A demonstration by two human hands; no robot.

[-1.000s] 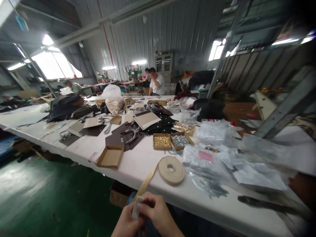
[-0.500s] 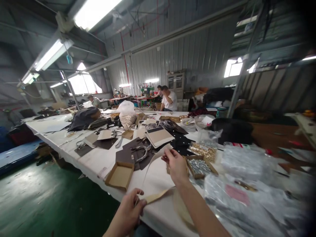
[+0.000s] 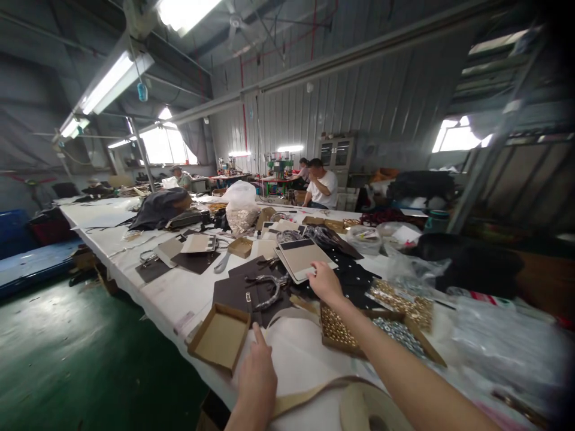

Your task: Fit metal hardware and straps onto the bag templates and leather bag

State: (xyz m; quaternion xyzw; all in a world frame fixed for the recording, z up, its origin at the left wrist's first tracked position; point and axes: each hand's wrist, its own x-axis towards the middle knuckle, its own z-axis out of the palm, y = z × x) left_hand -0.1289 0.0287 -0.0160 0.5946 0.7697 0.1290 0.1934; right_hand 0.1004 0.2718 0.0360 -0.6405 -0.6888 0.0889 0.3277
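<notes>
My right hand (image 3: 327,282) reaches across the table, its fingers closed at the near right edge of the top beige panel (image 3: 305,256), which has a dark band and lies on a stack. Close to the table's front edge is my left hand (image 3: 257,374), index finger pointing forward and the other fingers curled. A beige strip (image 3: 309,395) runs from its roll (image 3: 371,410) to beneath the left hand. Beyond that hand, the strip curves over the table, its loose end near the dark pieces. The left hand's grip on it is partly hidden.
An open cardboard tray (image 3: 220,338) stands left of my left hand. Gold studs (image 3: 335,326) and silver hardware (image 3: 398,335) fill boxes under my right forearm. Dark panels with a wrapped handle (image 3: 269,293) lie ahead. Plastic-wrapped packs (image 3: 507,335) lie right; a seated person (image 3: 324,185) is beyond.
My right hand has let go of the strip's end and moved forward to the beige panels. The strip now lies lower on the table. The view has shifted left.
</notes>
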